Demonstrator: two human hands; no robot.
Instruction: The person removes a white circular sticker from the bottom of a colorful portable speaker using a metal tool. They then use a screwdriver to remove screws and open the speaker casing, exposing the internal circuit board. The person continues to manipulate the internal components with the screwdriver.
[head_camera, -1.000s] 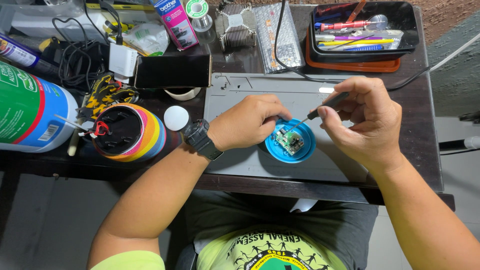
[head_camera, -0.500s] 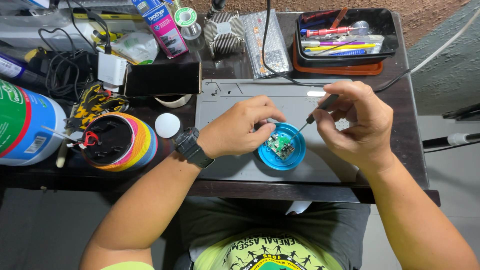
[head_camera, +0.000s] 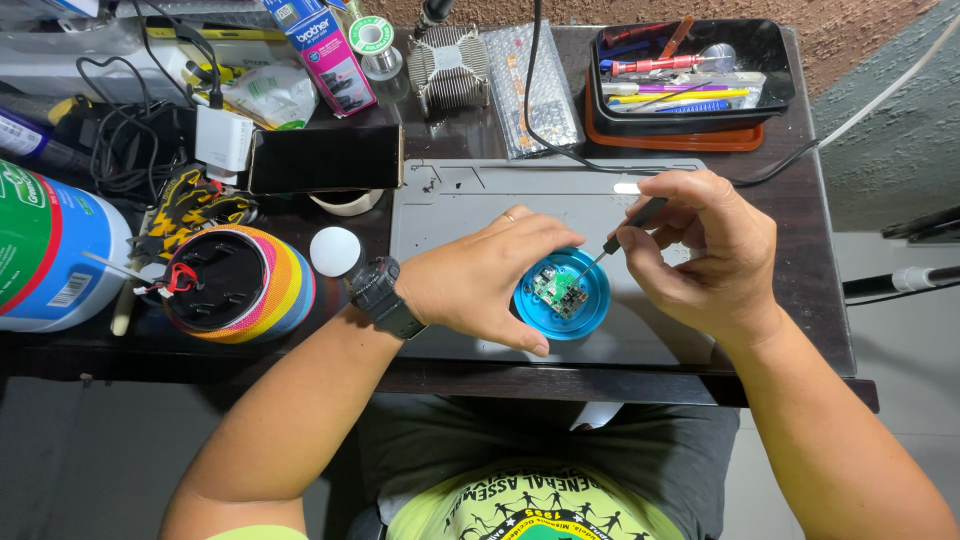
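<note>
I sit at a dark wooden tabletop (head_camera: 790, 250) crowded with tools and cables, above a grey floor. My left hand (head_camera: 485, 280) cups a round blue plastic cap (head_camera: 565, 300) holding a small green circuit board (head_camera: 555, 290), fingers clamped on its rim, on a grey metal panel (head_camera: 470, 195). My right hand (head_camera: 700, 250) pinches a thin black screwdriver (head_camera: 625, 228), tip at the board.
</note>
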